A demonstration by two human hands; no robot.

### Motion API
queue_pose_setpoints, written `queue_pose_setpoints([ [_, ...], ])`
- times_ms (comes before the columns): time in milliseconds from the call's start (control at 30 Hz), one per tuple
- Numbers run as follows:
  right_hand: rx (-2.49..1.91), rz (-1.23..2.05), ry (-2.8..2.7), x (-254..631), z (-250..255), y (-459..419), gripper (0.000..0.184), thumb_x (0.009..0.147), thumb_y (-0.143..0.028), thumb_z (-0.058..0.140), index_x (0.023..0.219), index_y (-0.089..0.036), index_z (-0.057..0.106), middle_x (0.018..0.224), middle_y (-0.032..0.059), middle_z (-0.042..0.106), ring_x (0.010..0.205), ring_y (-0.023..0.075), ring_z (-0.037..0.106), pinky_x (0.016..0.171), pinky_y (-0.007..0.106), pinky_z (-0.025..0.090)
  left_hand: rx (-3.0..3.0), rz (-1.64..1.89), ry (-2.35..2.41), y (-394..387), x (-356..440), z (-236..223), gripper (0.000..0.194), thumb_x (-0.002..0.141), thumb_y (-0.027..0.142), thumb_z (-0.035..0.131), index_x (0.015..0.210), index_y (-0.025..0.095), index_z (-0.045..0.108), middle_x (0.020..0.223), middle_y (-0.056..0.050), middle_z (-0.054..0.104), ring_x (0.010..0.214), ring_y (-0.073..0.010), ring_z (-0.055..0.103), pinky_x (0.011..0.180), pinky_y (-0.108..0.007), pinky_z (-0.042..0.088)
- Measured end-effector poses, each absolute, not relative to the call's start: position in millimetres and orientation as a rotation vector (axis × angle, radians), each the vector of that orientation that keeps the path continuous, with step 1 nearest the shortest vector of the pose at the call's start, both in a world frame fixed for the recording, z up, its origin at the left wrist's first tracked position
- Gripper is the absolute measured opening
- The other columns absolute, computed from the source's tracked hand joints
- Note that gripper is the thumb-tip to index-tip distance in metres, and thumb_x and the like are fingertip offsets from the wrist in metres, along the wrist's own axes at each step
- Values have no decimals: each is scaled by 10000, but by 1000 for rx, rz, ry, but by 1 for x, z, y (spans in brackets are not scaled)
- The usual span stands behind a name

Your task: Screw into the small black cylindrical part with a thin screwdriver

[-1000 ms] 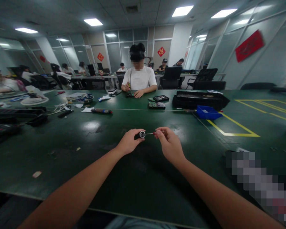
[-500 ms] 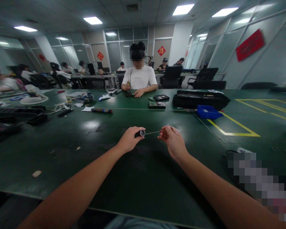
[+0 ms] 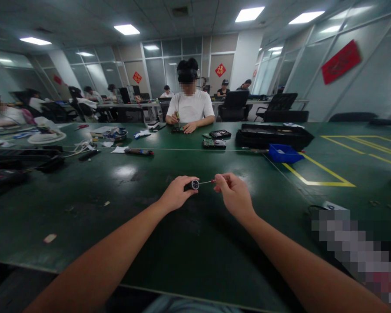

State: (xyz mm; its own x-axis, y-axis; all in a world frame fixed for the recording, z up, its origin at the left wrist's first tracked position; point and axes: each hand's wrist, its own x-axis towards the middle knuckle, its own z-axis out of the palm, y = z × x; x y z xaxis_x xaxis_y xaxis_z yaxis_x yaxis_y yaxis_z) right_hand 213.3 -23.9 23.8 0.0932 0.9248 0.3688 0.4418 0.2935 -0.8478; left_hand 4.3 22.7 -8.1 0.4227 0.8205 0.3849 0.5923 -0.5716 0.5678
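Observation:
My left hand (image 3: 178,191) grips a small dark cylindrical part (image 3: 194,184) between thumb and fingers, its round silver-rimmed end facing me. To its right, my right hand (image 3: 236,191) is closed around a thin screwdriver (image 3: 206,182) with a red collar by the fingertips; most of its handle is hidden in the hand. The metal shaft points left and its tip reaches the rim of the cylindrical part. Whether the tip sits inside or only against it, I cannot tell. Both hands are just above the green table (image 3: 169,248).
Across the table a person (image 3: 190,106) works with a tool on a small board. Hard drives (image 3: 214,143), a black case (image 3: 273,135) and a blue bin (image 3: 285,153) lie ahead. Cables (image 3: 81,148) and a dark tool (image 3: 139,151) are to the left. A blurred-out object (image 3: 355,243) is at right.
My right hand has turned and its fingers have shifted on the screwdriver, showing more of the red part. The cylindrical part has tilted slightly in my left hand.

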Motion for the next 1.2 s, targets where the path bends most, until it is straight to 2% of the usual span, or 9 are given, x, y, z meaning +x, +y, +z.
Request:
queue_pose_setpoints([
  [100,-1433,421,-1586,217,28,-25,470,855,-621,545,636,-207,590,526,3,599,508,155,550,547,298,382,2344,933,1186,22,4,-9,389,833,285,688,1217,259,630,1140,-36,663,1073,-229,572,956,-380,430],
  [233,-1445,302,-1643,219,27,-24,505,847,-632,546,562,-216,531,493,-5,560,481,144,503,521,297,340,2349,930,1146,22,5,-10,381,833,286,687,1209,258,633,1146,-33,663,1077,-223,576,972,-374,424],
  [400,-1335,367,-1703,217,25,-25,335,901,-504,525,834,-201,652,653,19,656,588,169,596,578,301,422,2329,948,1144,22,5,-10,370,834,266,686,1200,249,639,1142,-33,665,1078,-220,578,965,-365,426],
  [533,-1197,450,-1747,217,26,-27,232,915,-359,510,1048,-207,624,885,47,698,787,192,649,714,325,480,2324,948,1148,21,4,-10,363,829,262,689,1190,244,644,1126,-37,668,1065,-223,583,948,-366,434],
  [600,-1177,484,-1784,217,28,-29,223,912,-331,508,1061,-214,627,899,40,692,802,187,643,726,322,478,2328,950,1140,22,4,-10,360,832,261,685,1189,242,643,1130,-38,667,1071,-222,583,954,-370,431],
  [767,-1267,496,-1804,215,31,-31,336,964,-413,395,943,-215,666,661,9,621,611,168,586,606,310,437,2325,935,1141,23,4,-10,362,832,255,680,1192,250,644,1141,-41,663,1080,-225,586,979,-385,427],
  [900,-1204,609,-1568,213,25,-26,287,901,-398,525,1085,-193,605,814,40,674,719,182,629,691,331,489,2309,925,1170,22,5,-9,378,829,260,683,1203,240,637,1149,-51,658,1086,-234,584,970,-387,435],
  [1000,-1102,800,-1366,213,18,-19,263,876,-423,560,948,-176,617,832,55,668,752,182,633,754,353,521,2315,891,1163,21,6,-8,377,837,259,674,1212,249,632,1163,-46,652,1099,-232,578,981,-387,428],
  [1200,-1020,1089,-1053,219,7,-4,256,868,-449,559,884,-199,614,820,82,664,735,213,645,737,412,575,2382,1007,1101,20,7,-5,379,845,245,671,1221,247,616,1189,-46,646,1116,-219,563,1004,-386,412],
])
